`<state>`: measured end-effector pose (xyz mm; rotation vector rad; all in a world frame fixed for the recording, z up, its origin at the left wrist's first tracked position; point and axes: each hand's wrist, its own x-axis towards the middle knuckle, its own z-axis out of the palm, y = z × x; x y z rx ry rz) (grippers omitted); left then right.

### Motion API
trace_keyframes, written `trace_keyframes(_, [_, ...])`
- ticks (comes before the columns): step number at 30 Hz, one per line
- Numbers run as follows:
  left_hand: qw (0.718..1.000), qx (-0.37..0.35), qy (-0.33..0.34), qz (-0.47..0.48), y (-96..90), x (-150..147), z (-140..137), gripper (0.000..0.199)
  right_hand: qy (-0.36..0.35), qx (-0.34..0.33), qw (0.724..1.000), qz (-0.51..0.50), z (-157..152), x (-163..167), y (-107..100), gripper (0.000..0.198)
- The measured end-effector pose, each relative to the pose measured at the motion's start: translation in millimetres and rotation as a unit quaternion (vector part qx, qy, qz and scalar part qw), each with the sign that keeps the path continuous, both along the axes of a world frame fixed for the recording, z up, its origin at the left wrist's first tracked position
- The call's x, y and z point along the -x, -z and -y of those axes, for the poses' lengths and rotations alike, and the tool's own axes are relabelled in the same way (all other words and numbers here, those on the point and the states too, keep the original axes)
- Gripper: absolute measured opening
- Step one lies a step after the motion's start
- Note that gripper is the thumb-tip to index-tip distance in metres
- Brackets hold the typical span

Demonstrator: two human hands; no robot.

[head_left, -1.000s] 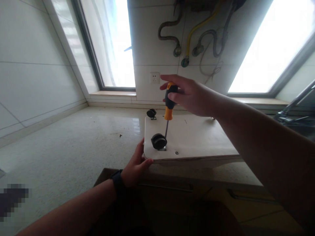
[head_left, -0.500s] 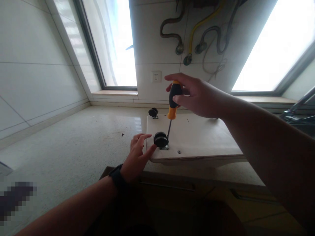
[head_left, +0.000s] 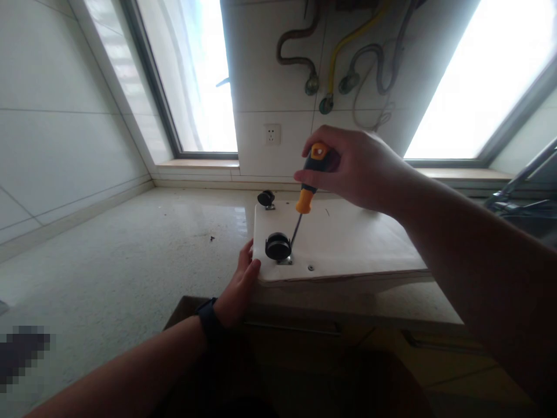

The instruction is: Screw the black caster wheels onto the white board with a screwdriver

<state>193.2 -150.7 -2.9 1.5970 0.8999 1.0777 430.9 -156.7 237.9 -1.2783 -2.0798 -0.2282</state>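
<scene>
My right hand [head_left: 350,165] is closed around the black and orange handle of a screwdriver [head_left: 303,201]. Its thin shaft slants down to the mounting plate of a black caster wheel [head_left: 277,247], the tip close beside the wheel. That caster stands on the near left corner of a white board [head_left: 348,241] lying on the counter. My left hand [head_left: 240,285], with a dark watch on the wrist, grips the board's left edge, thumb near the top surface and fingers partly hidden at its side. A second caster wheel [head_left: 266,198] stands at the far left corner.
The board rests on a speckled stone counter [head_left: 174,261], where a small dark screw-like bit [head_left: 212,238] lies to the left. A round metal fitting [head_left: 310,267] sits on the board. Behind are a wall socket [head_left: 272,134] and pipes; a faucet [head_left: 505,197] stands at right.
My left hand has moved from beside the near caster down to the board's edge. My right hand has shifted its grip on the screwdriver, exposing the handle's orange end. The view has shifted slightly.
</scene>
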Motion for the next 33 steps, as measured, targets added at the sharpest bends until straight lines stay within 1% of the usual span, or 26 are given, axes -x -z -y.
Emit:
trace_keyframes(2, [0.999, -0.004, 0.029, 0.025, 5.1, 1.0, -0.2, 0.075, 0.012, -0.007, 1.000, 0.022, 1.0, 0.6, 0.0, 0.036])
trace_keyframes(3, [0.999, -0.009, 0.038, 0.033, 7.2, 2.2, -0.7, 0.075, -0.005, 0.003, 1.000, 0.017, 0.5, 0.5, 0.2, 0.034])
trace_keyframes(4, [0.998, -0.012, 0.047, 0.038, 8.8, 3.6, -1.5, 0.075, -0.034, 0.024, 0.999, 0.000, -0.6, 0.1, 0.6, 0.034])
trace_keyframes(6, [0.997, -0.016, 0.064, 0.046, 10.5, 6.3, -3.1, 0.078, -0.107, 0.077, 0.990, -0.054, -4.2, -1.0, 1.4, 0.042])
trace_keyframes(7, [0.996, -0.019, 0.073, 0.051, 10.4, 7.1, -3.8, 0.082, -0.133, 0.095, 0.983, -0.078, -6.1, -1.3, 1.7, 0.046])
trace_keyframes(8, [0.994, -0.021, 0.086, 0.058, 9.7, 7.4, -4.3, 0.086, -0.144, 0.102, 0.980, -0.091, -7.7, -1.3, 1.9, 0.048])
trace_keyframes(9, [0.992, -0.022, 0.100, 0.068, 8.5, 7.2, -4.6, 0.092, -0.137, 0.099, 0.981, -0.095, -8.7, -0.8, 2.0, 0.049])
trace_keyframes(10, [0.990, -0.022, 0.116, 0.079, 7.2, 6.5, -4.9, 0.098, -0.115, 0.086, 0.985, -0.091, -9.0, 0.3, 1.9, 0.047])
trace_keyframes(13, [0.983, -0.024, 0.148, 0.107, 4.4, 3.8, -5.3, 0.111, 0.002, 0.018, 0.998, -0.060, -5.7, 6.4, 0.7, 0.034])
trace_keyframes(15, [0.984, -0.023, 0.143, 0.108, 4.9, 3.2, -5.7, 0.110, 0.068, -0.016, 0.997, -0.024, -2.9, 10.9, -1.0, 0.035])
trace_keyframes(17, [0.985, -0.018, 0.135, 0.103, 6.5, 3.7, -6.1, 0.107, 0.089, -0.025, 0.996, 0.016, -3.2, 13.6, -3.2, 0.036])
trace_keyframes(18, [0.985, -0.016, 0.136, 0.101, 7.2, 4.1, -6.3, 0.106, 0.079, -0.014, 0.996, 0.023, -5.1, 13.9, -4.3, 0.032])
trace_keyframes(19, [0.985, -0.016, 0.138, 0.102, 7.5, 4.5, -6.3, 0.106, 0.058, 0.010, 0.998, 0.011, -8.2, 13.6, -5.5, 0.026])
trace_keyframes(21, [0.985, -0.024, 0.140, 0.102, 6.9, 4.8, -6.1, 0.105, -0.008, 0.097, 0.993, -0.061, -16.6, 11.0, -7.6, 0.017])
trace_keyframes(23, [0.985, -0.035, 0.138, 0.099, 5.2, 4.6, -5.6, 0.104, -0.087, 0.185, 0.969, -0.141, -24.8, 6.9, -9.4, 0.027])
trace_keyframes(24, [0.985, -0.040, 0.136, 0.097, 4.2, 4.4, -5.3, 0.103, -0.122, 0.211, 0.956, -0.161, -27.7, 4.8, -10.1, 0.032])
trace_keyframes(25, [0.985, -0.042, 0.134, 0.095, 3.2, 4.1, -5.0, 0.103, -0.152, 0.220, 0.949, -0.166, -29.2, 3.0, -10.7, 0.035])
trace_keyframes(26, [0.986, -0.041, 0.135, 0.093, 2.4, 3.8, -4.6, 0.103, -0.169, 0.213, 0.949, -0.158, -29.4, 1.6, -11.2, 0.035])
trace_keyframes(27, [0.985, -0.038, 0.136, 0.095, 1.8, 3.5, -4.3, 0.103, -0.166, 0.195, 0.957, -0.140, -28.2, 0.9, -11.8, 0.033])
trace_keyframes(28, [0.985, -0.035, 0.139, 0.097, 1.3, 3.3, -4.1, 0.103, -0.138, 0.168, 0.969, -0.113, -26.1, 0.7, -12.4, 0.029])
trace_keyframes(30, [0.984, -0.030, 0.144, 0.101, 1.1, 3.0, -3.9, 0.104, -0.035, 0.092, 0.994, -0.041, -20.6, 2.0, -13.7, 0.027])
trace_keyframes(31, [0.984, -0.029, 0.145, 0.102, 1.2, 3.0, -3.9, 0.105, 0.023, 0.049, 0.999, 0.000, -18.3, 2.8, -14.2, 0.030])
trace_keyframes(32, [0.984, -0.029, 0.145, 0.101, 1.5, 3.2, -4.0, 0.105, 0.069, 0.014, 0.997, 0.037, -16.8, 3.5, -14.4, 0.034])
trace_keyframes(33, [0.984, -0.028, 0.144, 0.098, 1.7, 3.5, -4.1, 0.105, 0.101, -0.010, 0.993, 0.067, -16.4, 3.6, -14.2, 0.036])
